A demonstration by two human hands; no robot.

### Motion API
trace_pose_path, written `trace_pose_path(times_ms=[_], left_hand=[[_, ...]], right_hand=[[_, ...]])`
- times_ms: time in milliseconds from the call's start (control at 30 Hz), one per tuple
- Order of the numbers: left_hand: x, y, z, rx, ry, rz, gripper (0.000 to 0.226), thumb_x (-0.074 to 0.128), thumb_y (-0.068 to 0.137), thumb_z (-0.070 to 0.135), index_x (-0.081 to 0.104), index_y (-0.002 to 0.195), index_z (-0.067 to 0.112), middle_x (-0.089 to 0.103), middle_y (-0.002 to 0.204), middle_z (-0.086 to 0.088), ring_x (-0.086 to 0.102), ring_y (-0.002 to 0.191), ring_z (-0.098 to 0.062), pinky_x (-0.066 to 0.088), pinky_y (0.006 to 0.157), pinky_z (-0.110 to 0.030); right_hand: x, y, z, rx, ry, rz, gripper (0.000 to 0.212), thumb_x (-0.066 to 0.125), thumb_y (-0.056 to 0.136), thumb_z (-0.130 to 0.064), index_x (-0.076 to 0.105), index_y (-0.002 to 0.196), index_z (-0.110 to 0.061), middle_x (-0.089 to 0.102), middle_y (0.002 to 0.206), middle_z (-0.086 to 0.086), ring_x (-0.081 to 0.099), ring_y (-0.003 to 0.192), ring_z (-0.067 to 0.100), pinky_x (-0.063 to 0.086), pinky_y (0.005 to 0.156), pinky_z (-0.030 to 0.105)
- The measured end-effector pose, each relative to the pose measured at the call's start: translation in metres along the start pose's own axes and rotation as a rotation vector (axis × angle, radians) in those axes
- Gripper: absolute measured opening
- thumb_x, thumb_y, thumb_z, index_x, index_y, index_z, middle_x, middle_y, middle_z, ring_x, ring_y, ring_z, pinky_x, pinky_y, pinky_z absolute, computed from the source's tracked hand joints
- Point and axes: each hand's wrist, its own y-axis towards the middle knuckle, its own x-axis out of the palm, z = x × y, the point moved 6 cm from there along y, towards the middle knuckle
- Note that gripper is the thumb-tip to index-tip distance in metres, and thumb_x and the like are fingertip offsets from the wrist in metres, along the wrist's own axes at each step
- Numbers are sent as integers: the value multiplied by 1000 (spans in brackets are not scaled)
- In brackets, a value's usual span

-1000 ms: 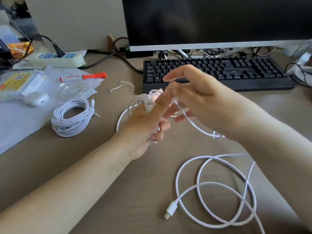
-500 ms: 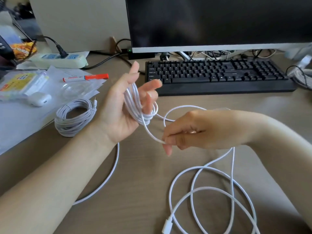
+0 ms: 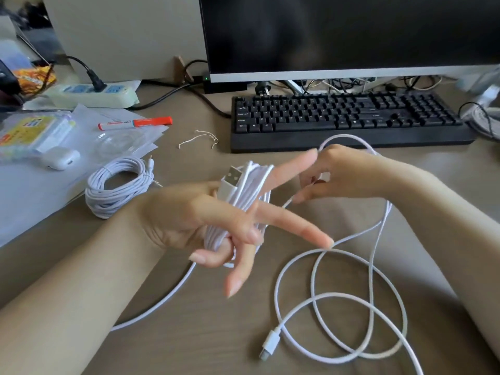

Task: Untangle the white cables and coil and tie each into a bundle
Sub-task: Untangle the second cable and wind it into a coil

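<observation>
Cable [image 3: 243, 201] is wound in loops around your left hand [image 3: 205, 220], fingers spread (USB plug [image 3: 230, 182] up top). Your right hand [image 3: 332, 177] pinches the strand beside it; loose loops lie on the tabletop [image 3: 189, 334]. A coiled bundle [image 3: 116, 185] sits left.
</observation>
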Motion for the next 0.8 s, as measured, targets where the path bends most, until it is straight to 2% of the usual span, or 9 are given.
trace_pose_path(times_ms=[133, 200, 300, 367, 400, 467, 567, 733, 800], left_hand=[[9, -1, -4, -71, 99, 19, 88, 54, 85, 3, 11, 138, 59, 44, 145, -7, 70, 86, -30, 46, 40, -23], [4, 4, -7, -148, 196, 215, 90, 51, 83, 0, 12, 138, 60, 46, 143, -1, 72, 86, -21, 49, 44, -24], [-6, 6, -8, -199, 309, 495, 86, 47, 86, -9, 21, 139, 53, 45, 142, -2, 68, 61, -2, 38, 36, -19], [-8, 7, -7, -189, 266, 608, 80, 41, 88, -14, 26, 130, 52, 43, 141, 1, 59, 40, -4, 24, 33, -17], [-8, 8, -5, -178, 261, 639, 77, 41, 88, -14, 28, 128, 52, 41, 141, 3, 59, 39, -5, 21, 33, -17], [-12, 8, -5, -100, 224, 701, 68, 48, 91, -5, 32, 129, 49, 41, 141, 6, 68, 58, -12, 18, 32, -15], [-14, 13, -5, 27, 56, 743, 50, 58, 84, 34, 42, 131, 41, 54, 132, 4, 68, 76, -20, 18, 29, -13], [-25, 14, 5, 272, -213, 763, 71, 41, 72, 73, 47, 130, 32, 67, 112, -2, 61, 66, -12, 23, 29, -10], [-27, 10, 12, 399, -307, 790, 65, 45, 73, 74, 56, 113, 24, 61, 100, 5, 56, 74, -8, 29, 39, -10]], right_hand=[[-15, -3, 35, 58, -286, 166, 58, 39, 74, -68, 67, 74, -17, 62, 69, -7, 58, 67, 21, 36, 66, 29], [-27, -9, 48, 171, -263, 212, 46, 47, 80, -55, 66, 72, -15, 64, 70, 1, 60, 71, 27, 42, 69, 33], [-42, -18, 52, 302, 36, 210, 33, 58, 87, -30, 61, 56, -17, 58, 58, 7, 51, 58, 20, 41, 64, 32], [-44, -21, 35, 279, 414, 179, 42, 55, 90, -18, 49, 49, -13, 44, 50, 5, 41, 50, 16, 37, 58, 27], [-43, -21, 25, 243, 647, 154, 42, 53, 89, -15, 43, 48, -12, 35, 50, 4, 37, 46, 16, 36, 55, 24], [-40, -19, 7, 184, 962, 115, 40, 46, 90, -21, 41, 51, -13, 20, 54, 4, 27, 39, 13, 31, 45, 22], [-38, -12, -13, 167, 1079, 175, 42, 37, 98, -29, 52, 61, -14, 16, 54, -1, 16, 37, 8, 22, 41, 19], [-23, -8, -58, -17, 1062, 187, 33, 34, 100, -20, 53, 78, -4, 27, 52, -5, 22, 41, 5, 17, 42, 20], [-14, -9, -73, -96, 915, 124, 30, 37, 100, -18, 54, 79, -6, 33, 56, -3, 28, 43, 4, 24, 42, 16]])
